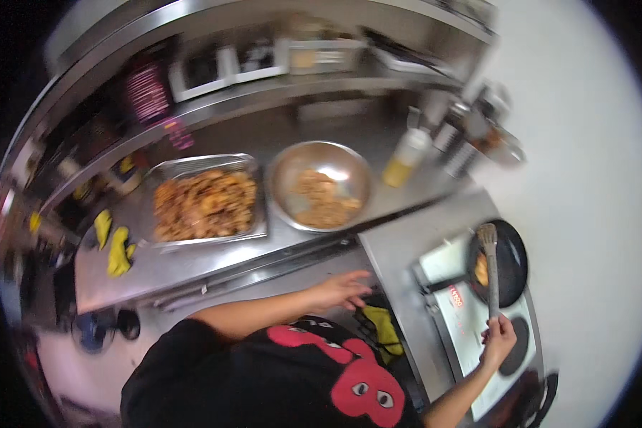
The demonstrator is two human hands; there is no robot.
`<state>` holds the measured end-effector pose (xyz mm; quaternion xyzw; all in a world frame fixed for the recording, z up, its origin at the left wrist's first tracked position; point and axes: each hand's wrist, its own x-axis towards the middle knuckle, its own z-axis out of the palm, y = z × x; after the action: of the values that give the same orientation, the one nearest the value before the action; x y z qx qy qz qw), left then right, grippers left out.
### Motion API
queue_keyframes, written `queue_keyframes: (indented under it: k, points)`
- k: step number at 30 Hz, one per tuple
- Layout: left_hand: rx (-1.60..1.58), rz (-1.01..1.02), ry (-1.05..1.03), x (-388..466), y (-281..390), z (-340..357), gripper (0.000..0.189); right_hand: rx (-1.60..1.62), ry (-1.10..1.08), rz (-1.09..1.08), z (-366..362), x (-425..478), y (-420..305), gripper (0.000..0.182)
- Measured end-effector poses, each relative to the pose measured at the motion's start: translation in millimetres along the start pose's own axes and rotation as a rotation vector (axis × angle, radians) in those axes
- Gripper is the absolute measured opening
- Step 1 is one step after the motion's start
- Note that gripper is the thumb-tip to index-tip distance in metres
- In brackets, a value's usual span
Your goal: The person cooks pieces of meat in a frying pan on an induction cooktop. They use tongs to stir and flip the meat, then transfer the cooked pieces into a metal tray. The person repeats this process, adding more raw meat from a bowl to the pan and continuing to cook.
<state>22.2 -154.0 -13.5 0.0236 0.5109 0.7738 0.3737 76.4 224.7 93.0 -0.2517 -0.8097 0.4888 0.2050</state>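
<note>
My right hand (498,342) grips the handle end of metal tongs (493,278), whose tips lie over a black frying pan (513,267). Inside the pan, partly behind the tongs, is a small browned piece of food (481,269). The pan stands on a white two-plate electric cooktop (468,342) with a lit red display. My left hand (342,291) is held over the counter's front edge with its fingers apart, holding nothing. Beyond it, a steel mixing bowl (365,187) contains pale brown food, and a rectangular metal tray (261,214) is heaped with browned food pieces.
A squeeze bottle of yellow liquid (404,160) stands right of the bowl, near blurred containers. Yellow-and-black gloves (119,251) lie at the counter's left. A shelf (235,99) with boxes runs above. The cooktop's second plate (515,345) is beside my right hand.
</note>
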Motion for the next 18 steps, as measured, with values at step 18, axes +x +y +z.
queue_keyframes:
  k: [18]
  points:
    - [-0.099,0.142,0.268,-84,0,-48,0.049,-0.005,-0.614,-1.077,295,-145,-203,0.029]
